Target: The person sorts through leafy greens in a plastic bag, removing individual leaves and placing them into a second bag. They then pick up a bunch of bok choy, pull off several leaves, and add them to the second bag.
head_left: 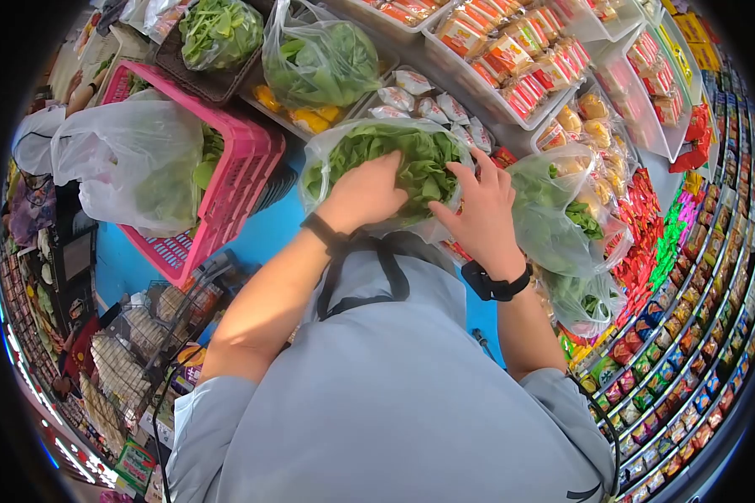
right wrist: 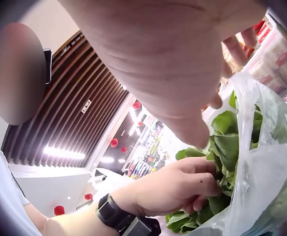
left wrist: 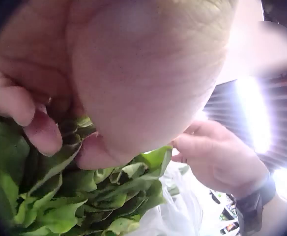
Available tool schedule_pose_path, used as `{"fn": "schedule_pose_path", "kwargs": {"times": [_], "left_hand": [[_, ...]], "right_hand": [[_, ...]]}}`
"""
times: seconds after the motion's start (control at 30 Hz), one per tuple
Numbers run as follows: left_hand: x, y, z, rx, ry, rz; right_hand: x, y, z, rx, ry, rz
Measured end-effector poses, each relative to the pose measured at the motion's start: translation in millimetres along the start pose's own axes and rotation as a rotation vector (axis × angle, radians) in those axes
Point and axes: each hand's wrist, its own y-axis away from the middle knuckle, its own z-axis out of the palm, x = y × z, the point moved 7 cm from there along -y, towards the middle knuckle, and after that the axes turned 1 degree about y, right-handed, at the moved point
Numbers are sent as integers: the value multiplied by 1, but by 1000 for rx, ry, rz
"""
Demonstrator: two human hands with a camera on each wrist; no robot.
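Note:
A clear plastic bag [head_left: 317,151] full of leafy greens [head_left: 432,163] sits in front of the person, its mouth spread wide. The left hand [head_left: 367,193] reaches into it from the left. In the left wrist view, that hand's fingers curl in among the leaves [left wrist: 60,211], thumb and fingertips around a leaf. Over the bag's right side, the right hand [head_left: 488,210] has its fingers and thumb spread apart, fingertips at the leaves and rim. The right wrist view shows the bag's crumpled edge [right wrist: 261,167] beside the greens.
More bagged greens stand right [head_left: 554,218] and behind [head_left: 323,59]. At left, a pink basket [head_left: 226,134] tilts with a filled plastic bag [head_left: 126,159] over it. Bins of packaged snacks [head_left: 503,50] line the back; shelves of colourful packets [head_left: 696,310] curve along the right.

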Motion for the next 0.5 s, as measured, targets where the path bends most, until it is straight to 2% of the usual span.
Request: {"fn": "schedule_pose_path", "kwargs": {"times": [0.17, 0.2, 0.43, 0.5], "left_hand": [[0, 5, -19, 159, 144, 20], [1, 4, -20, 210, 116, 66], [1, -25, -8, 211, -91, 9], [1, -31, -9, 223, -145, 10]], "right_hand": [[24, 11, 10, -32, -65, 109], [28, 14, 12, -42, -96, 123], [56, 28, 12, -121, -200, 247], [59, 29, 7, -81, -301, 312]]}}
